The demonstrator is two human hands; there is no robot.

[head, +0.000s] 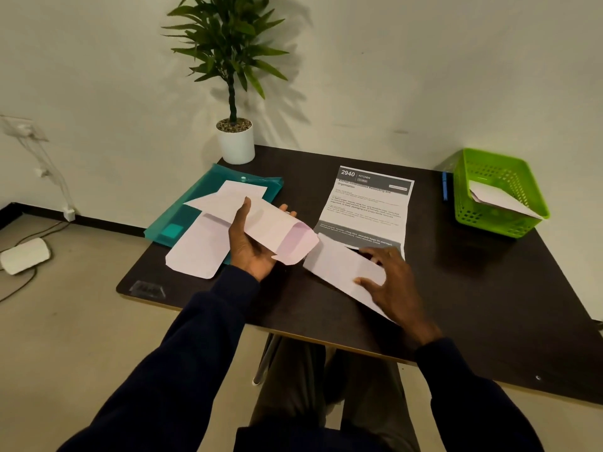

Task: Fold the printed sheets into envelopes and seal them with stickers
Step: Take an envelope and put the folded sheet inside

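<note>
I'm gripping an unsealed envelope (277,230) in my left hand (253,246) and pressing a folded sheet (339,267) under my flat, open-fingered right hand (393,285), another printed sheet (367,207) lying unfolded.

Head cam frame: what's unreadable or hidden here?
- Sheet body text: too small and blurred, head view.
- Folded paper: near end covered by right hand.
- Envelope underside: hidden by left hand.
- Basket contents: wall hides all but the top of one white paper.
- Blue item by basket: too small to identify.
</note>
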